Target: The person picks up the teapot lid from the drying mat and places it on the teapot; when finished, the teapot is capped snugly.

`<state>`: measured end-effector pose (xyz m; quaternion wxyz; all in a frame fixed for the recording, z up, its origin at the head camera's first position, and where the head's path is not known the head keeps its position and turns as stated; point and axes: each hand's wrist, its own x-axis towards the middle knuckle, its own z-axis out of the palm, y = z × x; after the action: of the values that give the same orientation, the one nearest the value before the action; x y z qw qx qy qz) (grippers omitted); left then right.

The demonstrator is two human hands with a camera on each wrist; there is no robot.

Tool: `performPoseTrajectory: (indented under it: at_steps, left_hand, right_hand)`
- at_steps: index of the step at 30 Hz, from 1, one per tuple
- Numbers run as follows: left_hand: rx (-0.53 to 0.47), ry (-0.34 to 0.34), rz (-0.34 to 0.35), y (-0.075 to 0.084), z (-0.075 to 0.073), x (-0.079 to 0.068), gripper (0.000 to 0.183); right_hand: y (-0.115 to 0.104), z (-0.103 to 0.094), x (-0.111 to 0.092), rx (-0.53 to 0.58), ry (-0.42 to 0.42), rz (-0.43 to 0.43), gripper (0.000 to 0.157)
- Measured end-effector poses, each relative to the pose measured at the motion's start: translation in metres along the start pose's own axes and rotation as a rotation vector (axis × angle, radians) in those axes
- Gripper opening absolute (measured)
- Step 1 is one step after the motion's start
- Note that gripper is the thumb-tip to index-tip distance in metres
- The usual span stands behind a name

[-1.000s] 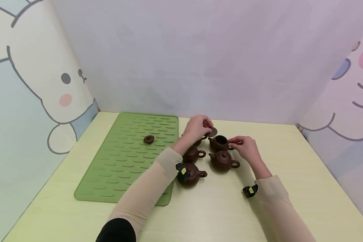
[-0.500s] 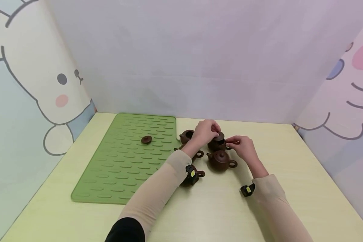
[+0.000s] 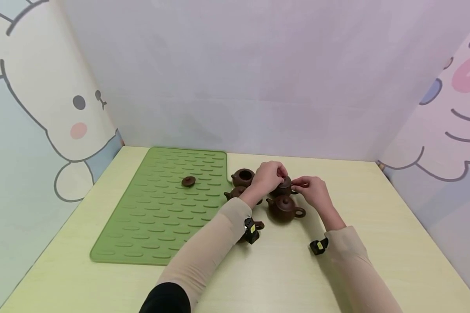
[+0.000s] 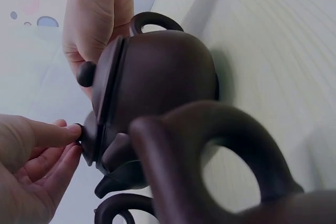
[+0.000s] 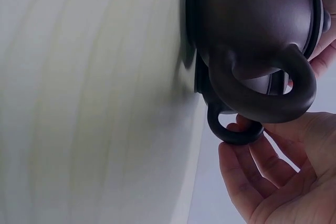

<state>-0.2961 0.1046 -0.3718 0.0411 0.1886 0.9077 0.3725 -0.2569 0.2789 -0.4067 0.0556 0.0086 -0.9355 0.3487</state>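
Observation:
My left hand [image 3: 265, 178] pinches the knob of a dark brown teapot lid [image 4: 90, 139], which sits over the mouth of the back right teapot [image 3: 283, 190]. From the right, my right hand [image 3: 314, 191] holds that teapot's ring handle [image 5: 231, 135] between thumb and fingers. In front of it stands a lidded teapot [image 3: 283, 209], large in both wrist views. Behind my left wrist is a teapot with a dark uncovered mouth [image 3: 243, 177]. A second lid [image 3: 188, 181] lies by itself on the green mat [image 3: 141, 226].
Two more teapots stand in the left row: one [image 3: 235, 192] partly behind the left wrist, another whose handle [image 3: 259, 225] shows past the left wrist camera [image 3: 251, 230]. The pale wooden table [image 3: 297, 278] meets a plain back wall [image 3: 250, 87].
My left hand has moved right and down, bringing the lid from beside the back right teapot onto its mouth. My right hand has stayed at the handle. The view has shifted slightly.

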Motion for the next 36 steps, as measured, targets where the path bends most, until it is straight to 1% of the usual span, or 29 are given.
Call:
performPoseTrajectory:
  at_steps: [8, 15, 23, 28, 36]
  left_hand:
    - [0.060, -0.039, 0.000, 0.002, 0.000, -0.002, 0.014]
    - [-0.012, -0.056, 0.019, -0.002, -0.006, -0.004, 0.017]
    - [-0.007, -0.043, 0.042, -0.006, -0.018, -0.007, 0.016]
    - [-0.023, -0.033, 0.043, -0.013, -0.028, -0.009, 0.017]
    - [-0.031, 0.027, 0.046, -0.025, -0.046, -0.013, 0.015]
  right_hand:
    - [0.001, 0.001, 0.000, 0.005, -0.002, 0.008, 0.020]
    - [0.000, 0.000, 0.000, 0.003, -0.001, -0.002, 0.019]
    - [0.002, 0.000, -0.001, -0.004, 0.013, -0.013, 0.019]
    - [0.002, -0.002, 0.000, -0.001, -0.008, -0.018, 0.022]
    - [-0.011, -0.010, 0.006, 0.022, -0.017, -0.008, 0.028]
